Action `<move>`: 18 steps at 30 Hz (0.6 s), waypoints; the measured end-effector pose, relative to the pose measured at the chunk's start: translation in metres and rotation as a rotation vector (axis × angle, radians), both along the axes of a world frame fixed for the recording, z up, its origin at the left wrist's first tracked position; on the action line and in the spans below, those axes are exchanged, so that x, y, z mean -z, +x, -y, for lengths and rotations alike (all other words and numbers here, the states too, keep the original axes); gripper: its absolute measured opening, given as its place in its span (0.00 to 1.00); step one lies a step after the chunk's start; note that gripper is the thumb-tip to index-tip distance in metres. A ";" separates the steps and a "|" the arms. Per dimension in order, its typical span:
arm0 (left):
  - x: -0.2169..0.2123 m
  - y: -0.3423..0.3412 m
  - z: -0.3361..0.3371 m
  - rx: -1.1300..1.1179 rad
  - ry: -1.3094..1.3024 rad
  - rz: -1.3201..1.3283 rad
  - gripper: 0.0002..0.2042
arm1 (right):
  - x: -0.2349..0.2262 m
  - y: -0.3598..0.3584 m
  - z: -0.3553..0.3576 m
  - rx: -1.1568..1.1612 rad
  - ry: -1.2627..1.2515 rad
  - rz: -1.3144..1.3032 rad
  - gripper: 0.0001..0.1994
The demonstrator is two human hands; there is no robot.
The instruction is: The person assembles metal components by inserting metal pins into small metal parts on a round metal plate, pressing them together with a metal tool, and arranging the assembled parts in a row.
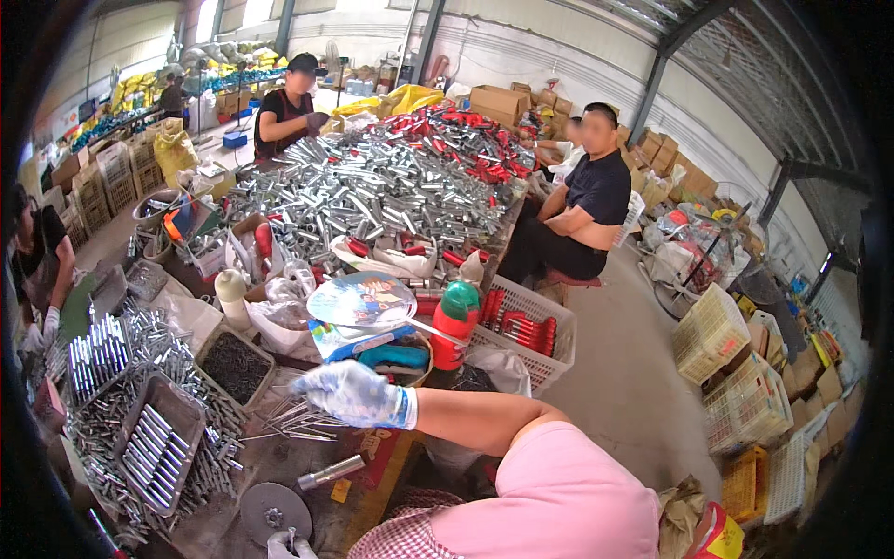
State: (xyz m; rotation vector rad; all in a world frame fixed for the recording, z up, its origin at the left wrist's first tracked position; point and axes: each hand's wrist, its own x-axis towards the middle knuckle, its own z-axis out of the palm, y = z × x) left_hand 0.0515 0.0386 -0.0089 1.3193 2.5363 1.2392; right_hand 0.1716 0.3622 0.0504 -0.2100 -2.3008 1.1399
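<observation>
My right hand (356, 393), in a white and blue patterned glove, reaches leftward over the bench. Beneath and beside it lies a loose bunch of thin metal rods (296, 419); its fingertips are blurred. At the lower edge a small piece of whitish glove (291, 546) shows, apparently my left hand, with its fingers mostly cut off. Just above that sits a dark round disc (276, 514) with a toothed metal centre. A metal tube (331, 472) lies on the bench to the right of the disc. Left of the disc, a tray (191, 410) bears a row of shiny metal shafts.
A bin of small dark parts (235, 369), a round fan (361, 300) and a red bottle with green top (454, 326) surround my reach. Beyond rises a heap of metal tubes (372, 186). A crate of red-handled tools (549, 368) stands right. Several people sit around.
</observation>
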 end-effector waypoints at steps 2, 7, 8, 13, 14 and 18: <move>-0.002 -0.005 0.004 -0.052 -0.039 0.021 0.07 | -0.059 -0.006 0.042 0.002 -0.183 0.025 0.17; -0.004 -0.003 0.011 -0.018 0.001 0.122 0.08 | -0.050 -0.008 0.056 0.059 -0.737 -0.249 0.14; -0.001 -0.004 0.010 -0.024 0.023 0.230 0.08 | -0.024 -0.015 0.060 -0.016 -1.605 -0.198 0.13; -0.017 -0.004 0.018 -0.069 0.066 0.218 0.08 | 0.012 -0.007 0.102 -0.153 -0.077 0.079 0.11; -0.015 -0.002 0.021 -0.069 0.059 0.221 0.08 | 0.016 -0.008 0.110 -0.105 -0.003 0.156 0.12; -0.007 -0.007 0.017 -0.047 0.080 0.288 0.08 | 0.037 -0.012 0.119 -0.122 0.019 0.067 0.06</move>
